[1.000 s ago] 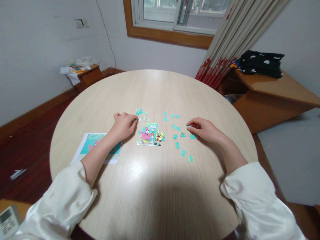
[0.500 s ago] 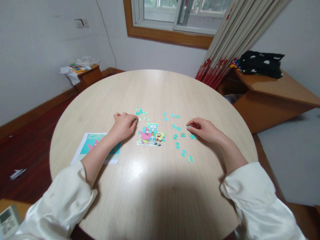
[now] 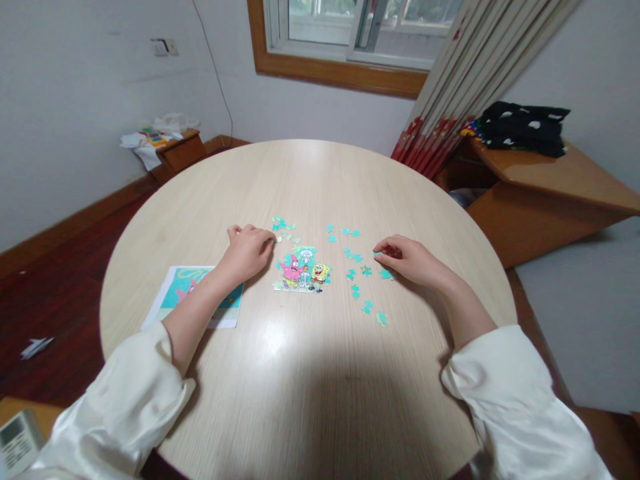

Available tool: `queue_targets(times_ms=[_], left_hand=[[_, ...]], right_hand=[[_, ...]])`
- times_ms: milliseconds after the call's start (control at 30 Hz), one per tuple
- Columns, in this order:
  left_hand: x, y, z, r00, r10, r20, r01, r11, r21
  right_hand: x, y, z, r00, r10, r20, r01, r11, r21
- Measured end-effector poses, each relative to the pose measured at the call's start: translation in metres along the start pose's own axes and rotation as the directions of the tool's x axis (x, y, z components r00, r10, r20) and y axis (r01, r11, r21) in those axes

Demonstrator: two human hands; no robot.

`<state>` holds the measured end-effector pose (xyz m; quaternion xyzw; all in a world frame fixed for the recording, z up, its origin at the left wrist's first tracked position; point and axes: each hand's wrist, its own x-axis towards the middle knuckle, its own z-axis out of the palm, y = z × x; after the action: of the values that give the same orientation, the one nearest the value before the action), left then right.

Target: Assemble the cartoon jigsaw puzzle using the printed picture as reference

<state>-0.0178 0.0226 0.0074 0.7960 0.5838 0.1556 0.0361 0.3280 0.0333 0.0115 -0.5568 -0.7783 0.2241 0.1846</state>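
A partly assembled jigsaw puzzle [image 3: 300, 270] with a pink starfish, a grey-green figure and a yellow sponge lies mid-table. To its upper left, my left hand [image 3: 249, 252] rests with fingers closed, the tips at a pale puzzle piece [image 3: 279, 238]; whether they grip anything is hidden. Right of the puzzle, my right hand [image 3: 407, 258] pinches a teal puzzle piece [image 3: 376, 254], mostly covered by the fingertips. Just below those fingers lies another teal piece [image 3: 386, 273]. Several loose teal pieces [image 3: 355, 291] are scattered between the puzzle and my right hand.
A printed reference picture [image 3: 173, 300] lies partly under my left forearm. More loose pieces [image 3: 281, 223] sit behind the puzzle on the round wooden table [image 3: 310, 180]. A remote control [image 3: 20, 440] is at lower left. A wooden cabinet [image 3: 550, 193] stands beyond the table's right edge.
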Motion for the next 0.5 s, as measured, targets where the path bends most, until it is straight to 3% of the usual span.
queue_targets(times_ms=[500], left_hand=[[-0.0005, -0.0004, 0.0004, 1.0, -0.014, -0.005, 0.014, 1.0, -0.012]], right_hand=[[-0.0009, -0.0028, -0.0003, 1.0, 0.011, 0.003, -0.011, 1.0, 0.013]])
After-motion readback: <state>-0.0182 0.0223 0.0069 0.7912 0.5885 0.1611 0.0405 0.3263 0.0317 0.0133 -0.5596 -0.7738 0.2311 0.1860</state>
